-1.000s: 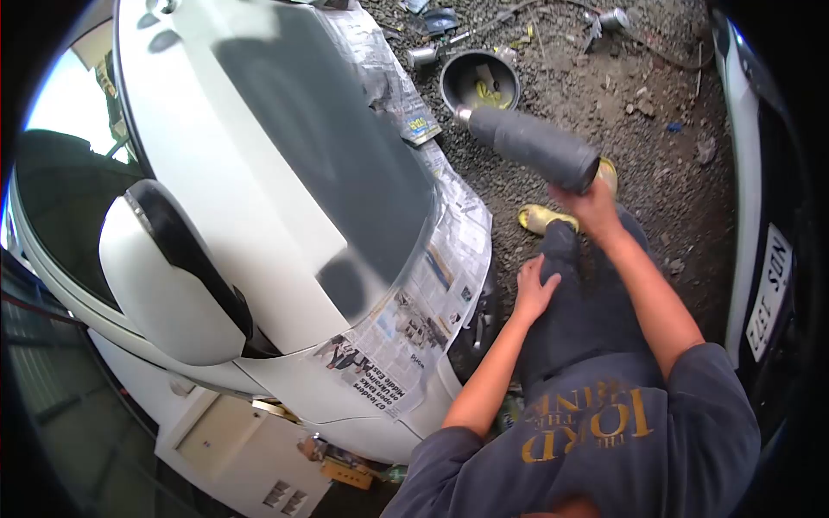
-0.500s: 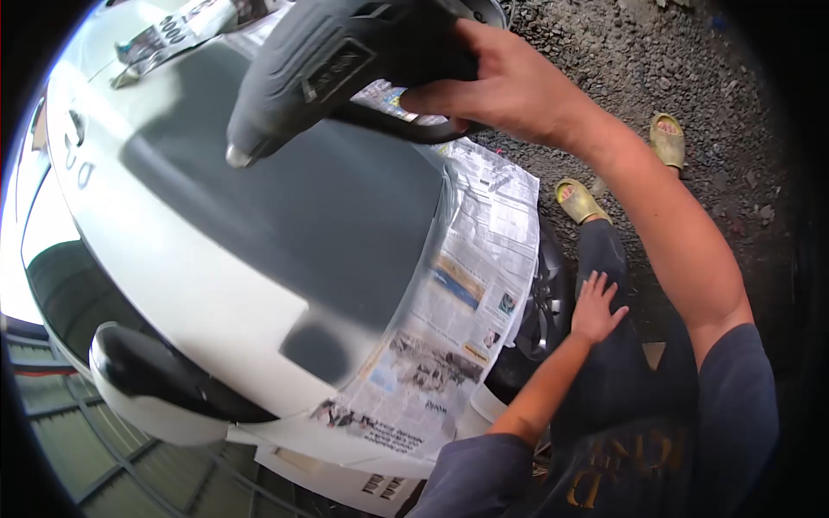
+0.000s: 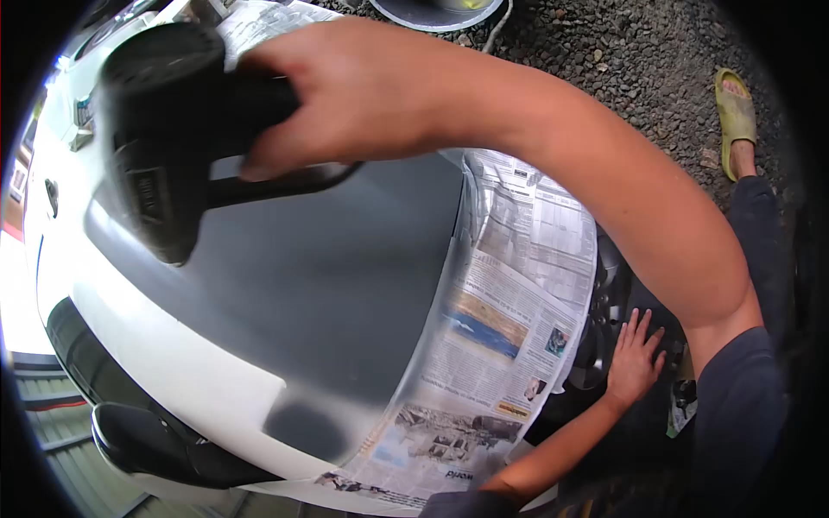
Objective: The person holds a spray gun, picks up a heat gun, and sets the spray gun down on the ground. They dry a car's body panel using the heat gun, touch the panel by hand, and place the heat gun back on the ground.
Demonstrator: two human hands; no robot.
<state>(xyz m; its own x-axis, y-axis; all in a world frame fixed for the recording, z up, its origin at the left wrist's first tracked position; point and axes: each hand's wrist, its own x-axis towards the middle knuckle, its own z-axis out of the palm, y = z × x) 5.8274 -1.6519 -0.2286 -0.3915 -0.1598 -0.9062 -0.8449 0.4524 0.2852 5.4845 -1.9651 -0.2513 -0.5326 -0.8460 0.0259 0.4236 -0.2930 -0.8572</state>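
Note:
My right hand [image 3: 324,95] is wrapped round the handle of a dark heat gun [image 3: 160,155], whose looped handle shows below my fingers. The gun hangs over the far left part of a dark grey patch [image 3: 345,268] on a white car panel [image 3: 207,345], nozzle toward the panel; motion blurs it, and I cannot tell its exact distance. Printed newspaper [image 3: 484,328] borders the patch on its right side. My left hand [image 3: 636,363] lies with fingers spread on dark trousers near the wheel, holding nothing.
A black side mirror [image 3: 147,440] sticks out at the lower left. Beyond the newspaper is a dark wheel [image 3: 600,337]. A basin [image 3: 440,17] stands on gravel [image 3: 596,78] at the top, near a foot in a yellow-green slipper [image 3: 734,108].
My right hand has carried the heat gun leftward across the panel and turned its nozzle more downward in view. The camera view has shifted; my left hand still rests on the trousers.

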